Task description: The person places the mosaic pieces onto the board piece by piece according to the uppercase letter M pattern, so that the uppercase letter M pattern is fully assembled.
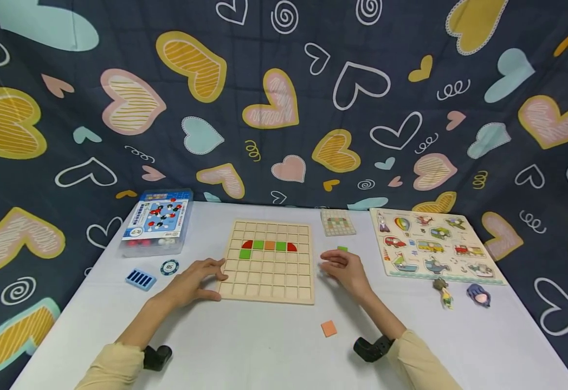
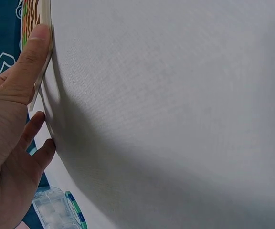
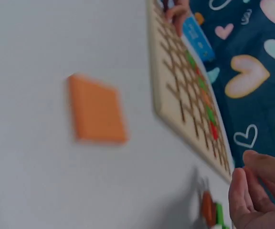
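Observation:
A wooden grid board (image 1: 266,276) lies on the table, holding a row of red, green and orange tiles with one more green tile (image 1: 245,253) under its left part. My left hand (image 1: 191,281) rests against the board's left edge, thumb near the front corner; in the left wrist view the thumb (image 2: 32,57) touches the rim. Right of the board hovers my right hand (image 1: 347,273), fingers loosely bent, nothing visible in them. A green tile (image 1: 342,248) lies just beyond it. Nearer the front is a loose orange tile (image 1: 329,328), also large in the right wrist view.
Behind on the right lie a small pattern card (image 1: 339,222) and a picture puzzle board (image 1: 435,244). Two small figures (image 1: 443,293) sit before the puzzle. On the left are a clear boxed set (image 1: 157,222), a blue slotted piece (image 1: 140,279) and a round chip (image 1: 169,267).

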A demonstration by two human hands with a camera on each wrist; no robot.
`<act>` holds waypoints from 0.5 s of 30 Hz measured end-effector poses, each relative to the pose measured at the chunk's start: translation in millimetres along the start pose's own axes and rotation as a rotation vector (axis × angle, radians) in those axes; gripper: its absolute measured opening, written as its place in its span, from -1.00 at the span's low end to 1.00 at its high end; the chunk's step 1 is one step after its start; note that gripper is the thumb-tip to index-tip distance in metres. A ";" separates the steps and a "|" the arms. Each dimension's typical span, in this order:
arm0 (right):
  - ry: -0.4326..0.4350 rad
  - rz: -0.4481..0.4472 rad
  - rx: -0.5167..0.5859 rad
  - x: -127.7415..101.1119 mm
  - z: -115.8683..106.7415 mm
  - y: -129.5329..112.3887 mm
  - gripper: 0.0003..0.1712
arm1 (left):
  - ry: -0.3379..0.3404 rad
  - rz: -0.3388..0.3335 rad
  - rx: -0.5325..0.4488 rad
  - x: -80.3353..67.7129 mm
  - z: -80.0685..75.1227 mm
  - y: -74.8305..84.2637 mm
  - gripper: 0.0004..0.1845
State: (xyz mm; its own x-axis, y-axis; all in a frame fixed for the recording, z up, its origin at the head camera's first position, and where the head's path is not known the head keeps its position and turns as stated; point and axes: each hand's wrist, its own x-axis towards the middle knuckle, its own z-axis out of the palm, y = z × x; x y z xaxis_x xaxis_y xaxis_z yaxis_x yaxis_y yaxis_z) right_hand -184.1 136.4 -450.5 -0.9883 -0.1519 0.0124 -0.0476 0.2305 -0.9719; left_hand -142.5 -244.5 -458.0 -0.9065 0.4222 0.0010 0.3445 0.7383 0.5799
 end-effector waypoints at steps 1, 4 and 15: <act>-0.013 0.003 0.000 -4.0 -5.3 1.1 -0.69 | 0.001 0.002 -0.001 -0.1 -0.3 -0.2 -0.66; -0.066 0.006 -0.006 -15.7 -18.4 5.2 -0.68 | 0.000 0.007 -0.002 -0.3 -0.9 -0.2 -0.66; -0.462 -0.148 -0.052 -55.8 -40.7 26.7 -0.65 | 0.004 0.011 -0.004 0.5 -0.3 0.8 -0.67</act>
State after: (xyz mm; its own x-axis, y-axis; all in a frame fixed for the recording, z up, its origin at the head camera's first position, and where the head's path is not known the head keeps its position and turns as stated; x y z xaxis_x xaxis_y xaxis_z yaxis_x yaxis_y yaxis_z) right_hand -136.2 190.1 -467.5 -0.8031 -0.5949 0.0325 -0.2018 0.2203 -0.9543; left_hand -142.8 -243.9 -457.3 -0.9038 0.4278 0.0104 0.3529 0.7314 0.5835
